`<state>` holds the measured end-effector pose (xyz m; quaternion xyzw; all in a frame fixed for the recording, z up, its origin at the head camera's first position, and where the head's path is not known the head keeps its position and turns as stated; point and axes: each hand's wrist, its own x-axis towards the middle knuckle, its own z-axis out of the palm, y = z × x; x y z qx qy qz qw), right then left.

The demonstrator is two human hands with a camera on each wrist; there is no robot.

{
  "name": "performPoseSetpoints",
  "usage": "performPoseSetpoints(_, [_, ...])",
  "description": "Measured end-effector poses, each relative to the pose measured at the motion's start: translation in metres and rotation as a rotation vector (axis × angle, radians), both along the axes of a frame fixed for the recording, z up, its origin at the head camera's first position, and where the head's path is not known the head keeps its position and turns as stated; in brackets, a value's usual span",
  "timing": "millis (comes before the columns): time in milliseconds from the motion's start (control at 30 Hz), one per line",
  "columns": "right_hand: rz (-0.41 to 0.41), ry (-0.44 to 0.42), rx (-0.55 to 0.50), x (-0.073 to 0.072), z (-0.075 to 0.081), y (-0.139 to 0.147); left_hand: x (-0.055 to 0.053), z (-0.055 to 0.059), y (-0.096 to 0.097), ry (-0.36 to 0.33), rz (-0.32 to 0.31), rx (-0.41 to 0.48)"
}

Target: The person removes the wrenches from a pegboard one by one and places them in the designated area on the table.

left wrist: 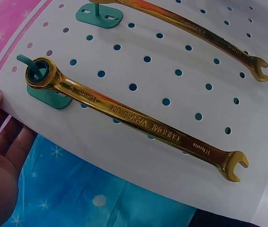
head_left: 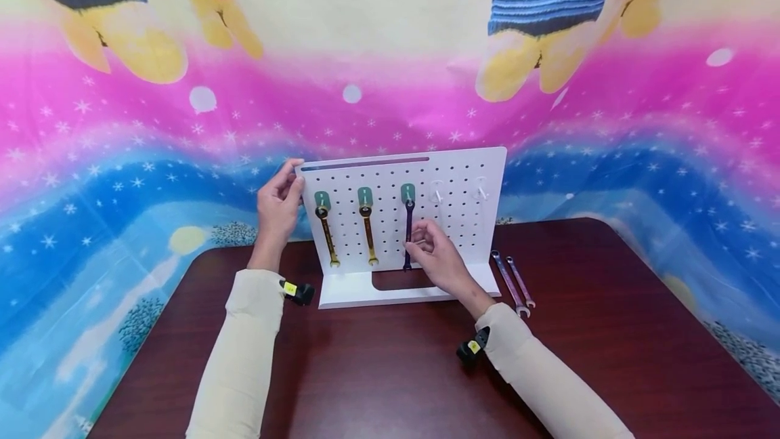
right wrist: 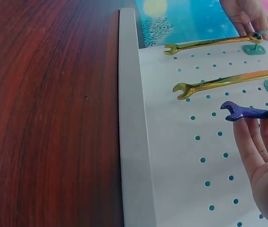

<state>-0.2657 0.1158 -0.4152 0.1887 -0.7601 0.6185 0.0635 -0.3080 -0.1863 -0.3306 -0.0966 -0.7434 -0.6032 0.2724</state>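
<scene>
At the upper left corner of the white pegboard, my left hand pinches the edge, thumb in front and fingers partly behind. My right hand holds a purple combination wrench between thumb and fingers. In the head view that wrench hangs upright, its upper end at the third green hook; whether the ring is fully over the hook is too small to tell. Two gold combination wrenches, the left one and the middle one, hang by their ring ends from the other green hooks.
Two clear hooks, one nearer the middle and one at the right, sit on the board. Two more wrenches lie on the dark wooden table right of the base. A patterned cloth hangs behind.
</scene>
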Motion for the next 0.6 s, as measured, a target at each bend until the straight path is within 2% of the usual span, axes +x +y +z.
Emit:
performPoseSetpoints(233, [0.055,-0.04,-0.038,0.007,0.007,0.002,-0.002,-0.004,-0.005,0.017,-0.027,0.008])
performPoseSetpoints(367, [0.076,-0.076,-0.035,0.012,0.014,0.004,-0.001,-0.003,-0.008,0.024,-0.041,-0.025])
performPoseSetpoints(533, [0.118,-0.099,-0.05,0.014,0.022,0.007,0.0,0.002,-0.011,0.012,-0.089,-0.082])
performPoseSetpoints(600, [0.123,-0.107,-0.053,0.014,0.026,0.007,0.0,0.005,-0.013,0.005,-0.127,-0.099])
